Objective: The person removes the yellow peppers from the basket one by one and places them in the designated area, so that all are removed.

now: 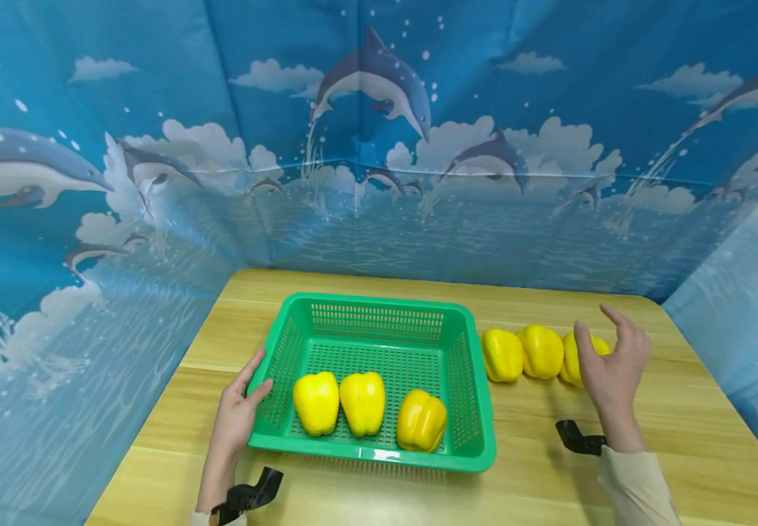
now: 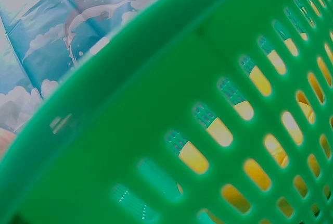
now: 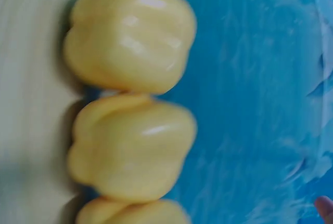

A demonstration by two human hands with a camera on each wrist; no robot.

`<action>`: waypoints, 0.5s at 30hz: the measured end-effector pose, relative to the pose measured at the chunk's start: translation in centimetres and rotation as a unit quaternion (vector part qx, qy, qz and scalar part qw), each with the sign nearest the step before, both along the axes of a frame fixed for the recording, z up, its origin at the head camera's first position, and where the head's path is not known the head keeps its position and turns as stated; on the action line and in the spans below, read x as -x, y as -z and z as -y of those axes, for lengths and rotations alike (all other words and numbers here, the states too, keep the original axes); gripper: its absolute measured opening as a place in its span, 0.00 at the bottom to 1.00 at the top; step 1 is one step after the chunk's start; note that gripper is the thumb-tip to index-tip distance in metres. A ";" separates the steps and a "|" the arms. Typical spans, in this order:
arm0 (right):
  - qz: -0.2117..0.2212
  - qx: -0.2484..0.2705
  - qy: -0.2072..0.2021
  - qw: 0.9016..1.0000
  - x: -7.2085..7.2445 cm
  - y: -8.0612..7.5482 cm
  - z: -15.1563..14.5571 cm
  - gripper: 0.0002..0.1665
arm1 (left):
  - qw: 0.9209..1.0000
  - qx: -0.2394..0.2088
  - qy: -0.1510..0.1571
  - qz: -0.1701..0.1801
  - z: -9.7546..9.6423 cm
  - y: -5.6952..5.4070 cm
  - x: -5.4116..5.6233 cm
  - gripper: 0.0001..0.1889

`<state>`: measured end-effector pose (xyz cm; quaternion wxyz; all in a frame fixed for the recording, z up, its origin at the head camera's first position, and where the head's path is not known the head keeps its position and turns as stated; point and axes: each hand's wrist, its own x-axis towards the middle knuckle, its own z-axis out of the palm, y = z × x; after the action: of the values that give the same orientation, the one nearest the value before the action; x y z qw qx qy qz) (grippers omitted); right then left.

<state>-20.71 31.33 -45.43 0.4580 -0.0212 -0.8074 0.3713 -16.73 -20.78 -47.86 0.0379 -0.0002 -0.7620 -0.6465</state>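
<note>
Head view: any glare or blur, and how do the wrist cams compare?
Head: fairly crisp, small white glare spot on the front rim of the green basket; left wrist: dark green foreground, hazy backdrop at upper left; right wrist: soft and muted, bright highlights on the yellow peppers.

basket (image 1: 392,358) blocks pepper row (image 1: 541,352) on l.; frnt free
</note>
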 end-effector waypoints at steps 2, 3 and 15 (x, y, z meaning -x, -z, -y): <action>-0.025 -0.010 -0.007 1.000 -0.1 -0.7 0.6 0.24 | 1.000 -0.001 0.001 -0.001 0.0 0.0 0.0 0.28; -0.034 -0.015 -0.012 0.999 -0.2 -1.0 0.9 0.23 | 1.000 -0.001 0.000 -0.002 0.0 0.0 0.0 0.28; -0.111 -0.070 -0.112 0.985 -1.2 -3.5 5.0 0.19 | 1.000 -0.002 0.002 -0.004 0.0 0.1 0.0 0.27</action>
<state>-19.55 26.35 -41.94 0.5008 0.1429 -0.7728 0.3627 -16.72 -20.82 -47.95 0.0398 -0.0042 -0.7605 -0.6482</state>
